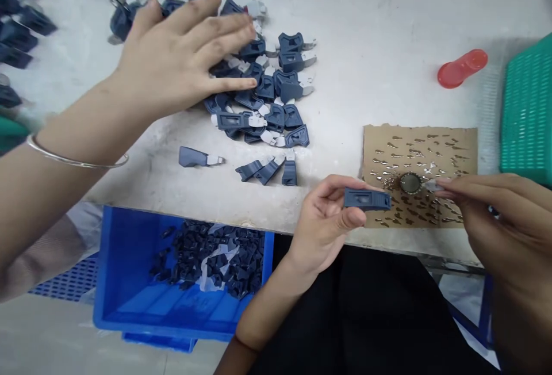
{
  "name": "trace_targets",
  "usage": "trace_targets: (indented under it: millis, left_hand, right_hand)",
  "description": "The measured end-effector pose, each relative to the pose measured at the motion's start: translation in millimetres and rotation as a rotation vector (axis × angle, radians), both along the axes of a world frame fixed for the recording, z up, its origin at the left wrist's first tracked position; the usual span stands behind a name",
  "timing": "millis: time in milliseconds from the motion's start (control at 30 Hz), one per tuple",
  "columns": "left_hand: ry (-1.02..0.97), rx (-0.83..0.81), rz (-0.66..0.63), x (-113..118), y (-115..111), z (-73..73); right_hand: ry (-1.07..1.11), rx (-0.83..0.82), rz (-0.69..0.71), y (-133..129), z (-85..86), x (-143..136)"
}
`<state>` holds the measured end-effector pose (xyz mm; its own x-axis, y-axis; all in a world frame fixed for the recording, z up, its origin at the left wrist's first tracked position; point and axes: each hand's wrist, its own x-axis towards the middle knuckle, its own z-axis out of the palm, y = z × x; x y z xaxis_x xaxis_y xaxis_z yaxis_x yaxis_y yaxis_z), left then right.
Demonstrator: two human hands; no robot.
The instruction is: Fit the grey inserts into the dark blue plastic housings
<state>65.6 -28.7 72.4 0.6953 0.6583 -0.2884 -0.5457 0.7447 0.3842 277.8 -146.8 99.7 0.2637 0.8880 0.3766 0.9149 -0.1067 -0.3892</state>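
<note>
My left hand pinches a dark blue-grey plastic part between thumb and fingers, held level beside the cardboard's left edge. At the right, my right hand is closed on a small light-coloured piece, its tip touching or just beside a round metal cap. The cap is on a brown cardboard sheet dotted with shiny drops. What else the right fingers hold is hidden. Several grey-tipped blue parts lie on the table left of my left hand.
Another person's hand with a bangle reaches over the pile of blue parts. A blue bin of dark pieces stands below the table edge. A red cup-like object and a green basket are at the right.
</note>
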Motion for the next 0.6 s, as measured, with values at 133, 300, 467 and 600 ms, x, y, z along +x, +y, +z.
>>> trace_targets:
  millis: [133,300,467,600]
  left_hand:
    - [0.061,0.262,0.161,-8,-3,-6.0]
    - [0.150,0.417,0.277,-9,-7,-3.7]
    - [0.193,0.451,0.346,0,-8,-1.5]
    - [0.249,0.394,0.335,9,-13,4.0]
  right_hand:
    - [-0.140,0.083,0.168,5,-5.5,4]
    - [-0.148,0.065,0.233,9,-7.0,1]
    - [-0.160,0.024,0.214,11,-7.9,0]
    - [-0.042,0.040,0.009,7,-1.5,-12]
